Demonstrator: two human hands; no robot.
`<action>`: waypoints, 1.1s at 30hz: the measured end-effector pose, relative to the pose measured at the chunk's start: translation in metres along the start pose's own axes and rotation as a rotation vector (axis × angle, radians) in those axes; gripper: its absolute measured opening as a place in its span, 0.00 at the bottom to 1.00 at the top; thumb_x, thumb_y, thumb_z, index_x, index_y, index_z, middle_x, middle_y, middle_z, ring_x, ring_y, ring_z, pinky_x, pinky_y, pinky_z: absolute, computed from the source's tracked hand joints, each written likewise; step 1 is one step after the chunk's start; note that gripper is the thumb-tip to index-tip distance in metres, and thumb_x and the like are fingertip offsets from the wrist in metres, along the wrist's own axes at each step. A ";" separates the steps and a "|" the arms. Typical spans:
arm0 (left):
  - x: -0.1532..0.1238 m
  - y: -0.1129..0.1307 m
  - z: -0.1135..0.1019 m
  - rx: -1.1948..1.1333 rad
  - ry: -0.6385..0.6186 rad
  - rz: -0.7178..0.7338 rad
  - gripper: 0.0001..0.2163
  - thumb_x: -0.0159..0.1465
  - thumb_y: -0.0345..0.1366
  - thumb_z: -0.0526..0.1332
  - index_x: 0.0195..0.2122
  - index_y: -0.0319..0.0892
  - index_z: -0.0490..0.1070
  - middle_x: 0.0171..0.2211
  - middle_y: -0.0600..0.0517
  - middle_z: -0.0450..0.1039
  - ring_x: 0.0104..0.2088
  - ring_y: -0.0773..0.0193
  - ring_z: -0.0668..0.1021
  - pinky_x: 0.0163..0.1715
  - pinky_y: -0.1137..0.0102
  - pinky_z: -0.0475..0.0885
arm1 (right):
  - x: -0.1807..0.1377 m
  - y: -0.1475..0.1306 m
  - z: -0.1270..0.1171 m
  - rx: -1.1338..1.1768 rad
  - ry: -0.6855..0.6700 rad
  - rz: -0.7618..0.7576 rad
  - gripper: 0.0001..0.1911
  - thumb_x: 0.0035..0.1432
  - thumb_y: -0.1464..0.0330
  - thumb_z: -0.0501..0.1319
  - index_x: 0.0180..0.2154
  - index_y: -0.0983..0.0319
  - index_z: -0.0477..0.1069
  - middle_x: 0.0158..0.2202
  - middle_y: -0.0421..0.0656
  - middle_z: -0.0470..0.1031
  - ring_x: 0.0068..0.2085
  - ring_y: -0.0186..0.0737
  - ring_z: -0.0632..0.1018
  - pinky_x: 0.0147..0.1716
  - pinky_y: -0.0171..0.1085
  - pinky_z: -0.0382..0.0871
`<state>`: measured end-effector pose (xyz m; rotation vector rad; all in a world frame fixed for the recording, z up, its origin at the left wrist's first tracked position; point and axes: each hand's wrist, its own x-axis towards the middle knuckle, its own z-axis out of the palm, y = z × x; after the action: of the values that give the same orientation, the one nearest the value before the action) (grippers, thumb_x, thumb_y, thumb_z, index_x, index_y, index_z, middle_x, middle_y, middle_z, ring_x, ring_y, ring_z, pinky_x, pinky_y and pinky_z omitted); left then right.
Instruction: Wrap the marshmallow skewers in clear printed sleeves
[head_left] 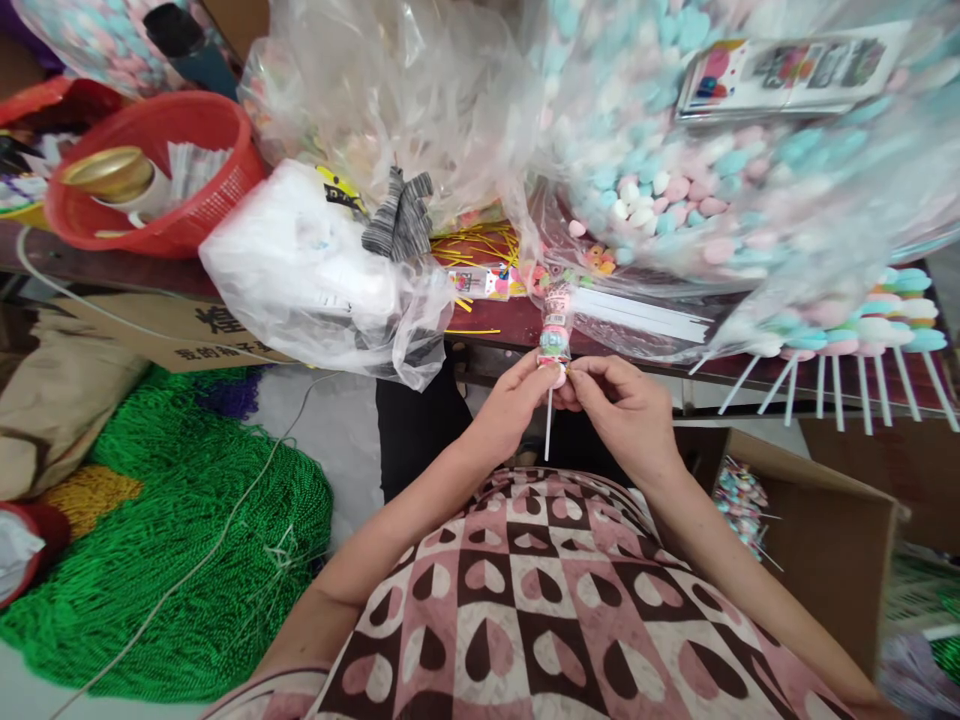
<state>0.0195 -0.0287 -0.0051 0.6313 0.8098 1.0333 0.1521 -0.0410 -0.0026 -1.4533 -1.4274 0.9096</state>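
A marshmallow skewer (554,338) in a clear printed wrapper stands at the table's front edge, its white stick pointing down toward me. My left hand (516,398) is closed around the lower end of the wrapper, where the stick comes out. Pressed together at the same spot, the fingers of my right hand (628,408) pinch the wrapper's bottom from the right. A speck of yellow shows between the fingertips, too small to name. Just beyond lie yellow twist ties (480,245), a flat printed wrapper (480,282) and white paper sticks (637,312).
Unwrapped marshmallow skewers (874,325) line the right table edge, sticks overhanging. A big bag of marshmallows (712,190) bears a stack of printed wrappers (787,75). Left are a white plastic bag (300,270) and red basket (225,130). Below right, a cardboard box (825,540) holds wrapped skewers.
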 end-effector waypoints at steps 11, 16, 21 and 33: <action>0.000 0.000 0.001 0.069 0.003 0.040 0.05 0.59 0.36 0.64 0.32 0.41 0.72 0.27 0.56 0.66 0.28 0.71 0.66 0.32 0.76 0.65 | 0.001 0.009 0.003 0.017 0.023 0.055 0.07 0.57 0.64 0.62 0.33 0.61 0.75 0.31 0.43 0.78 0.29 0.37 0.78 0.31 0.38 0.76; 0.000 -0.001 0.001 0.041 0.016 0.016 0.04 0.58 0.35 0.64 0.32 0.41 0.72 0.27 0.57 0.66 0.28 0.70 0.67 0.32 0.75 0.65 | 0.001 0.007 0.004 0.086 0.016 0.103 0.07 0.56 0.64 0.63 0.32 0.61 0.74 0.31 0.43 0.79 0.30 0.37 0.78 0.31 0.38 0.77; 0.001 -0.002 0.000 0.059 0.016 0.017 0.04 0.57 0.35 0.64 0.31 0.42 0.71 0.28 0.56 0.67 0.29 0.70 0.67 0.33 0.75 0.65 | 0.001 0.005 0.004 0.040 0.026 0.075 0.07 0.57 0.64 0.62 0.32 0.61 0.75 0.28 0.42 0.78 0.29 0.38 0.79 0.30 0.37 0.77; 0.002 -0.005 -0.001 0.081 0.003 0.015 0.06 0.56 0.34 0.63 0.35 0.42 0.73 0.30 0.56 0.69 0.31 0.69 0.69 0.36 0.75 0.65 | 0.001 0.007 0.005 -0.066 0.057 0.022 0.06 0.56 0.66 0.60 0.30 0.61 0.73 0.27 0.42 0.77 0.27 0.37 0.76 0.28 0.36 0.73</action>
<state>0.0213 -0.0286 -0.0100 0.7054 0.8543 1.0190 0.1499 -0.0389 -0.0111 -1.5345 -1.4136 0.8354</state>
